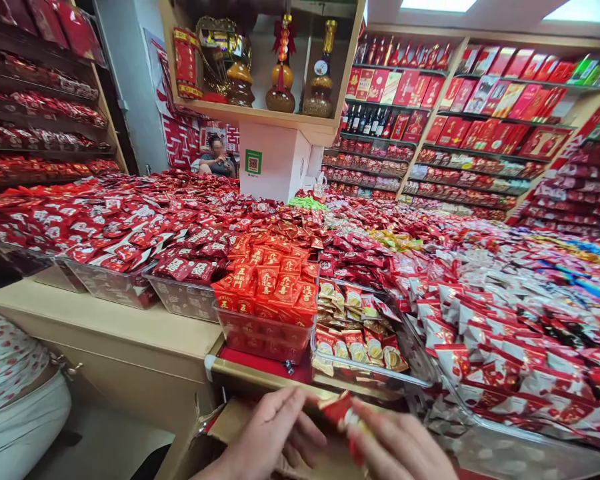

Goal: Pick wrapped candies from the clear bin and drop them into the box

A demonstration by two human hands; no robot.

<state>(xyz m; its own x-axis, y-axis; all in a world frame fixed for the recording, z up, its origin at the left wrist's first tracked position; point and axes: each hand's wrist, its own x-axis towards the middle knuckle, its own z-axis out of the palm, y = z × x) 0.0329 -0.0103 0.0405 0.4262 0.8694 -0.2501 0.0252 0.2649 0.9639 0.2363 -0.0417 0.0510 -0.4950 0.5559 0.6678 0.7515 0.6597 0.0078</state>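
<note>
At the bottom centre, a person's two bare hands are over an open cardboard box [225, 425], just below the front edge of a pale worktop [130, 315]. The right hand [405, 443] grips a small red-and-gold packet [336, 408] between its fingers, just in front of the worktop's front edge; motion blur hides the packet's print. The left hand [265, 440], just beside it, has its thumb and fingers parted and loosely curled, with nothing visible between them. Beyond the hands, at the front edge, a clear plastic bin [265, 337] is heaped with bright red packets [267, 283] bearing gold Chinese characters. Touching or just beside it on the right, another clear bin [370, 375] holds red, cream and gold packets [355, 347]. Towards the worktop's front right corner, a large clear tub [525, 440] brims with white-and-red packets [500, 363]. To the left along the front edge stand more bins of dark red and white packets [125, 250]. At the far left, a person in a strawberry-patterned top [10, 370] is partly in view. Farther back, wrapped sweets spread to a white pillar [267, 183] with a green-bordered QR code [253, 161], under a wooden display cabinet [260, 115] of ornate bottles [280, 97]. Behind, a person sits [216, 162] left of the pillar, and tall shelves [405, 107] at the back right carry bottles, red boxes and packets.
</note>
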